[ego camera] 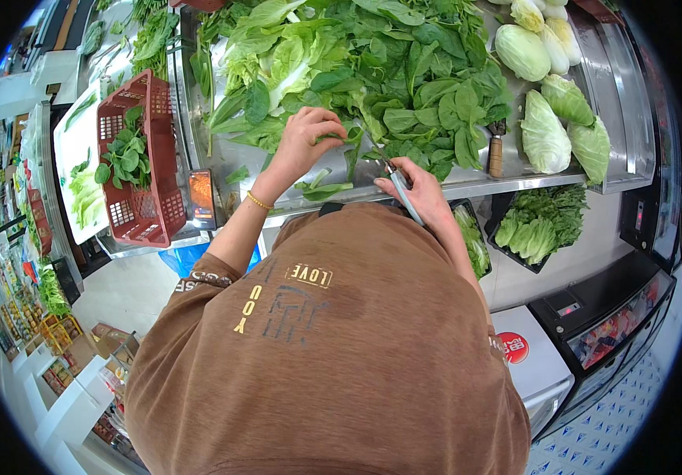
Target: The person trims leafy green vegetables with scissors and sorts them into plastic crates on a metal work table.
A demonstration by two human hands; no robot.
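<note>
My left hand (311, 138) is closed on a green leaf at the near edge of the leafy pile, a yellow beaded bracelet (259, 200) on its wrist. Just to its right, my right hand (418, 189) grips the grey handle of a knife (400, 185), whose thin blade points up and left towards the leaves. Loose spinach-like leaves (436, 101) are heaped beyond both hands, with paler lettuce leaves (293, 65) at the pile's left. Cut leaf pieces (327, 191) lie on the metal counter (246, 163) below my left hand.
A red-brown plastic basket (168, 148) holding leafy greens (126, 157) stands at left, beside a phone (202, 199). Right of the pile are a wooden-handled tool (496, 155) and several pale cabbages (545, 133). Black crates (498, 228) of lettuce (539, 228) sit below the counter's edge.
</note>
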